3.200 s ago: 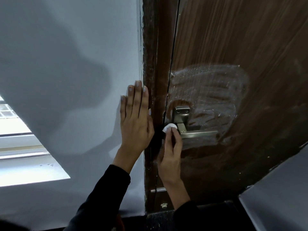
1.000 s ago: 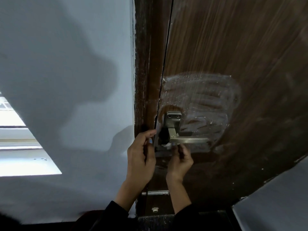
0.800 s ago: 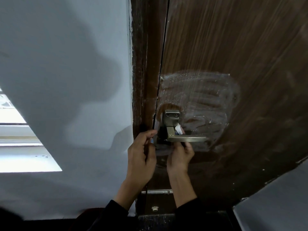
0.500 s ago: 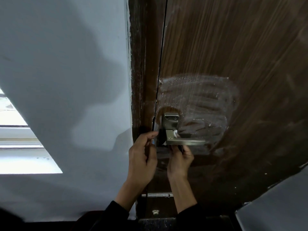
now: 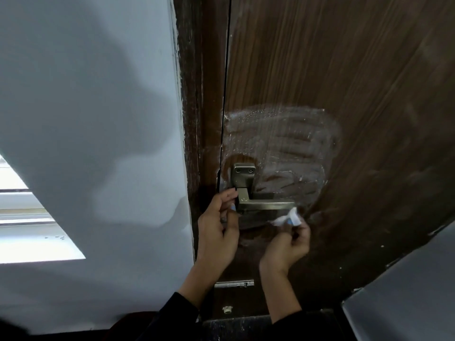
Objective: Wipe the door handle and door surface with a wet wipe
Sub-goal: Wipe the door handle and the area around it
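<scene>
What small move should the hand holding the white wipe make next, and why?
Probably draw the crumpled white wet wipe back left along the silver metal lever handle. The right hand pinches it just below the lever's free end, while the left hand fingers the lever's base.

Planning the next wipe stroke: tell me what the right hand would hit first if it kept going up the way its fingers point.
Probably the free end of the door handle, just above the wet wipe pinched in the right hand; depth is unclear.

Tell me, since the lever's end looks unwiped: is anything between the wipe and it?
Nothing visible. The right hand pinches the wipe just below the lever tip. The left hand is at the lever's other end.
</scene>
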`<control>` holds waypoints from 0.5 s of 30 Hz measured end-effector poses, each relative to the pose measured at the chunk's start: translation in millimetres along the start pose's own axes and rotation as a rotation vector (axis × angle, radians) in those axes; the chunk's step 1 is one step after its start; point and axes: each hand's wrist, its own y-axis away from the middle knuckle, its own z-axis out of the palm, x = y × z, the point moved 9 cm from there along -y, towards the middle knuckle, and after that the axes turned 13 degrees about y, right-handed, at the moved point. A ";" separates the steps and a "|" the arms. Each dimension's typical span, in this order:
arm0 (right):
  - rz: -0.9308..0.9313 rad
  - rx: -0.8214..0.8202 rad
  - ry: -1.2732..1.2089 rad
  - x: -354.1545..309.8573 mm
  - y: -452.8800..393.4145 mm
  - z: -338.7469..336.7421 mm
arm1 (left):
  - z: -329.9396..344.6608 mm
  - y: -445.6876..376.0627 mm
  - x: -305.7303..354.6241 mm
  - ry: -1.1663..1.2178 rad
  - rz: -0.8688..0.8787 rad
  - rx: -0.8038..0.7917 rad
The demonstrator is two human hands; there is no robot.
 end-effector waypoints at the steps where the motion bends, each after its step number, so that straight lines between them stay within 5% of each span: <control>1: -0.062 0.016 -0.017 -14.3 -2.1 -1.1 | -0.4 0.1 -1.1 0.013 -0.007 0.005; 5: -0.237 -0.068 0.034 -45.5 21.9 15.2 | -1.1 1.8 -2.4 0.044 -0.012 0.026; 10: -0.269 -0.410 0.124 -31.7 63.7 46.1 | -5.5 4.6 -3.4 0.083 -0.042 0.076; 15: -0.274 -0.158 0.155 -43.6 40.2 24.5 | -5.6 2.0 -6.2 0.119 -0.128 0.050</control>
